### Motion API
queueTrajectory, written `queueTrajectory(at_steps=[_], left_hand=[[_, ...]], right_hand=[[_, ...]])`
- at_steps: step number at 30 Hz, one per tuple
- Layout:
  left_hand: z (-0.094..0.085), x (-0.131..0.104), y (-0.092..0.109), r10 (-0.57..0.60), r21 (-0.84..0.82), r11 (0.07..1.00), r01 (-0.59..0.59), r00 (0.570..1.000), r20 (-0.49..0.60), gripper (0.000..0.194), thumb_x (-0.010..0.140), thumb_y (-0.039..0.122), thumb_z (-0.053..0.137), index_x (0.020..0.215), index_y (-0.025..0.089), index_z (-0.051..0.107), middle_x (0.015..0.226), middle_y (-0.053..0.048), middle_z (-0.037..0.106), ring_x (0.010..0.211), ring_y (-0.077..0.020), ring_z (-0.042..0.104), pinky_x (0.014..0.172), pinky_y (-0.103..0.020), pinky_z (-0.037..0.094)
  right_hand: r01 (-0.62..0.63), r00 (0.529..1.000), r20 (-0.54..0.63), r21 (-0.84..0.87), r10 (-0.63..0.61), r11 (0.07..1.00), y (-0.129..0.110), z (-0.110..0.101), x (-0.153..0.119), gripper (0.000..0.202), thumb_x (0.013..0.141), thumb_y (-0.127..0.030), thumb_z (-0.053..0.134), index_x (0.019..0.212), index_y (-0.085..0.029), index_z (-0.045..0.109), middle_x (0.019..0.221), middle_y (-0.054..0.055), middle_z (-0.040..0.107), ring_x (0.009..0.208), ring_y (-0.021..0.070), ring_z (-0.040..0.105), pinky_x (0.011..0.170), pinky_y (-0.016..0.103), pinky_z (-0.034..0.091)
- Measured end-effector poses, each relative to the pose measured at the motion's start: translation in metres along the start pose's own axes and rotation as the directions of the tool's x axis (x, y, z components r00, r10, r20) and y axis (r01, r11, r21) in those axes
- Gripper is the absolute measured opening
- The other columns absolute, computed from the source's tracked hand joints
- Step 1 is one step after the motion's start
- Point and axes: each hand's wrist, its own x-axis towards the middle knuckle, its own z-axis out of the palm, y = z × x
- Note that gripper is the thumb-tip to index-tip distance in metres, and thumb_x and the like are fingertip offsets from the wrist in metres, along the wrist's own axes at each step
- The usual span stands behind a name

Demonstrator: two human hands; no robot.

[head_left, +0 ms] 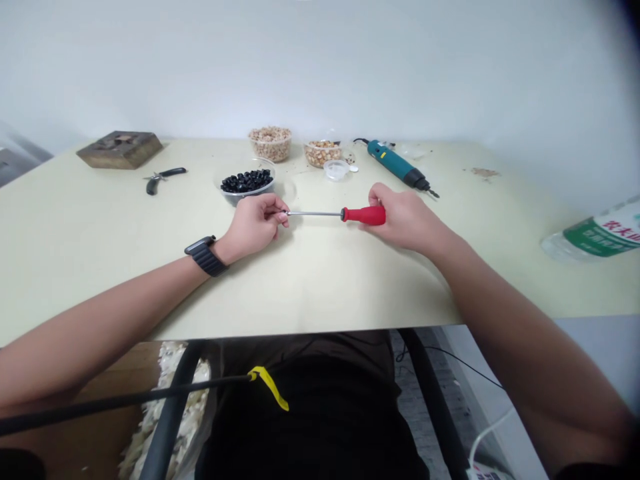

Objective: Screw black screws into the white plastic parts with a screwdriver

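A screwdriver (364, 215) with a red handle and a thin metal shaft lies level above the table's middle. The handle is wrapped by the fingers of my right hand (403, 217). At the shaft's tip, my left hand (257, 223) pinches a small dark piece (285, 212), mostly hidden by thumb and fingers. Just behind that hand stands a clear bowl of black pieces (247, 182). The tip and the dark piece meet or nearly meet; I cannot tell which.
At the back are a bowl of pale beads (270, 144), a bowl of tan pieces (323, 154), a small clear cup (336, 170) and a teal rotary tool (395, 163). Pliers (163, 178) and a wooden block (120, 149) lie left. A plastic bottle (595, 235) lies right.
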Motion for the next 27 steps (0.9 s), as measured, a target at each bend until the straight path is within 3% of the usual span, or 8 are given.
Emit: queueTrajectory(at_steps=[2,6,12,14,17,20,23,27], left_hand=[[-0.0015,0.0012,-0.0004,-0.002,0.006,1.000,0.002,1.000,-0.008,0.009,0.084,0.010,0.073,0.085,0.018,0.071,0.075,-0.004,0.081,0.049,-0.0119,0.063,0.050,-0.024,0.047],[-0.0029,0.0013,0.0012,-0.015,-0.010,1.000,0.015,1.000,-0.026,0.008,0.084,0.011,0.072,0.083,0.018,0.071,0.073,-0.004,0.080,0.048,-0.0121,0.062,0.048,-0.024,0.046],[0.0007,-0.0023,0.0014,0.022,0.024,0.999,-0.022,1.000,0.001,0.008,0.084,0.011,0.071,0.087,0.018,0.074,0.076,-0.004,0.082,0.050,-0.0120,0.064,0.051,-0.024,0.048],[-0.0002,-0.0017,0.0005,0.031,0.039,0.999,-0.031,1.000,-0.005,0.008,0.083,0.012,0.071,0.087,0.018,0.075,0.076,-0.004,0.082,0.051,-0.0124,0.064,0.052,-0.024,0.048],[-0.0017,-0.0016,0.0010,0.006,0.030,1.000,-0.006,1.000,-0.021,0.007,0.083,0.012,0.072,0.085,0.018,0.074,0.075,-0.003,0.081,0.050,-0.0125,0.063,0.050,-0.025,0.046],[-0.0007,-0.0036,0.0028,-0.014,-0.006,1.000,0.014,1.000,-0.007,0.005,0.085,0.013,0.074,0.086,0.018,0.074,0.075,-0.004,0.081,0.049,-0.0123,0.062,0.049,-0.025,0.046],[0.0007,-0.0043,0.0032,-0.008,-0.006,1.000,0.008,1.000,-0.002,0.006,0.085,0.012,0.074,0.087,0.018,0.074,0.076,-0.004,0.081,0.049,-0.0122,0.062,0.049,-0.025,0.046],[-0.0003,-0.0029,0.0010,-0.019,-0.015,1.000,0.018,1.000,-0.024,0.005,0.083,0.014,0.074,0.085,0.018,0.073,0.075,-0.004,0.080,0.049,-0.0120,0.061,0.048,-0.024,0.045]], right_hand=[[0.005,1.000,0.031,0.037,-0.006,0.999,-0.0006,-0.0012,0.0006,0.043,0.092,-0.047,0.092,0.120,-0.025,0.068,0.106,0.011,0.077,0.091,0.0323,0.068,0.078,0.042,0.048],[0.145,0.988,0.030,0.088,-0.148,0.985,0.0020,-0.0009,0.0031,0.026,0.096,-0.042,0.083,0.111,-0.024,0.073,0.120,0.015,0.077,0.105,0.0352,0.071,0.089,0.046,0.051],[-0.017,0.999,0.033,0.075,0.015,0.997,0.0037,0.0006,0.0019,0.050,0.087,-0.041,0.094,0.125,-0.027,0.065,0.101,0.008,0.077,0.084,0.0295,0.067,0.076,0.040,0.045],[0.028,0.998,0.053,0.099,-0.034,0.995,0.0041,-0.0005,0.0023,0.045,0.091,-0.043,0.090,0.127,-0.026,0.070,0.108,0.010,0.079,0.091,0.0314,0.070,0.079,0.041,0.048],[0.143,0.988,0.047,0.108,-0.149,0.984,0.0048,-0.0011,0.0031,0.031,0.094,-0.043,0.085,0.115,-0.025,0.073,0.121,0.014,0.079,0.104,0.0340,0.072,0.088,0.044,0.050],[0.093,0.995,0.027,0.060,-0.095,0.994,0.0046,-0.0009,0.0017,0.037,0.089,-0.042,0.092,0.109,-0.027,0.066,0.107,0.010,0.078,0.092,0.0312,0.069,0.082,0.042,0.047],[0.013,0.998,0.053,0.044,-0.015,0.999,0.0043,-0.0025,0.0006,0.045,0.088,-0.046,0.095,0.117,-0.028,0.066,0.096,0.006,0.076,0.083,0.0295,0.066,0.077,0.040,0.044],[0.141,0.988,0.042,0.107,-0.146,0.984,0.0069,-0.0040,0.0025,0.034,0.095,-0.046,0.084,0.119,-0.025,0.074,0.119,0.014,0.079,0.103,0.0349,0.072,0.090,0.045,0.052]])
